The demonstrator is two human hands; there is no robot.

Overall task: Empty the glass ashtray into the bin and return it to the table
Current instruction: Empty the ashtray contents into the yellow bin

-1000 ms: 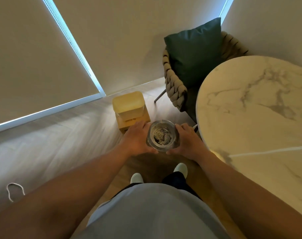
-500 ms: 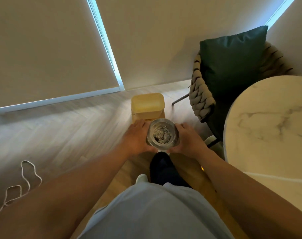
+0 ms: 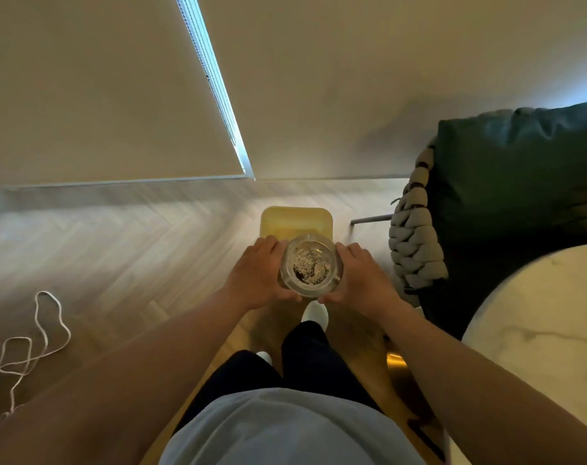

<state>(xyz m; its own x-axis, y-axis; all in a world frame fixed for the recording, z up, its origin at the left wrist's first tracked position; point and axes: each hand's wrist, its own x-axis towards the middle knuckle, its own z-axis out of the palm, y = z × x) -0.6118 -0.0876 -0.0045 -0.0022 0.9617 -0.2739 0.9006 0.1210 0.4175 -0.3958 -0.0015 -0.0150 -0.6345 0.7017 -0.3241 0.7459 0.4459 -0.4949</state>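
Observation:
A round glass ashtray [image 3: 310, 268] with grey ash and dark bits inside is held level in front of me. My left hand [image 3: 257, 271] grips its left side and my right hand [image 3: 361, 275] grips its right side. Just beyond and below the ashtray stands a yellow bin [image 3: 297, 221] on the wooden floor, its lid down; the ashtray hides the bin's near edge. The round marble table [image 3: 540, 330] is at the right edge of the view.
A woven chair [image 3: 416, 236] with a dark green cushion [image 3: 513, 169] stands right of the bin, one metal leg [image 3: 372, 219] reaching toward it. A white cord [image 3: 34, 337] lies on the floor at the left. Blinds cover the windows behind.
I have stepped toward the bin and turned left; the table has slid off to the right. The ashtray stays held in both hands, now over the bin's near edge.

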